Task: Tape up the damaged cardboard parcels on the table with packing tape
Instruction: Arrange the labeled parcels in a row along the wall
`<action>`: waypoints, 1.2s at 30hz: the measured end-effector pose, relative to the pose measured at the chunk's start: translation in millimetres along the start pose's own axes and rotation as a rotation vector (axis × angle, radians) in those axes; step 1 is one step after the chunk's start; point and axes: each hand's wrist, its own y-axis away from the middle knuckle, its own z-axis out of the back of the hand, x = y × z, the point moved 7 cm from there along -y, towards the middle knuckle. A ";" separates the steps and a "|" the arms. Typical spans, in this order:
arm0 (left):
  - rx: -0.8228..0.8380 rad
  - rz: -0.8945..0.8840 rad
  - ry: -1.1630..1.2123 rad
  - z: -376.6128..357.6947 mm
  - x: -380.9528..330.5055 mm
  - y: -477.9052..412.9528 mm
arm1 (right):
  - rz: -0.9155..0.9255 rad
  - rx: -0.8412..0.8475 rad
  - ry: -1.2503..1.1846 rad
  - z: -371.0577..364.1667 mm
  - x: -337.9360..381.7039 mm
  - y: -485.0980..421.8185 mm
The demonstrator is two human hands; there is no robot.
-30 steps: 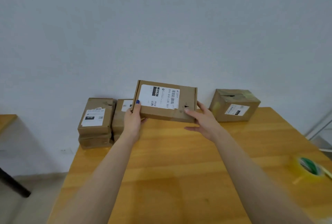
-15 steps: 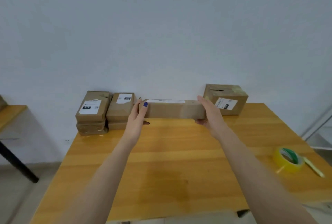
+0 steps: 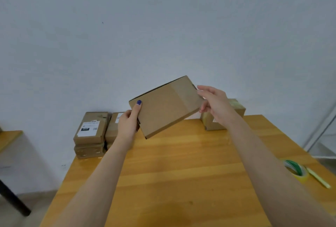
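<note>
Airborne now: left grip (image 3: pixel 128 124) clamps the parcel (image 3: pixel 167 106) at its lower left corner, thumb flat on the plain face | right grip (image 3: pixel 215 103) pinches the raised right end | parcel spans between both grips, tilted, clear above the bench (image 3: pixel 181 172) | tape roll (image 3: pixel 295 171) lies on the bench, well apart, down-right of the right grip.

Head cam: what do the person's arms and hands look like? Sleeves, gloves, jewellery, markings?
Both forearms are bare to the frame edge, with no sleeves, gloves, watch or bracelet in view. The left hand has dark blue polish on its thumbnail. The right hand shows no rings, and its nails face away, so polish there cannot be told.
</note>
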 end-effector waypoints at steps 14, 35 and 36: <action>0.362 0.668 0.562 -38.9 0.5 0.3 | 0.080 -0.009 -0.134 -24.6 48.2 -7.1; -0.044 -0.847 -0.381 22.9 -78.6 8.2 | -0.392 0.069 -0.640 -45.8 -29.2 -6.9; -0.052 -0.672 -0.216 25.8 -75.4 2.3 | -0.383 0.057 -0.671 -46.8 -32.3 -8.5</action>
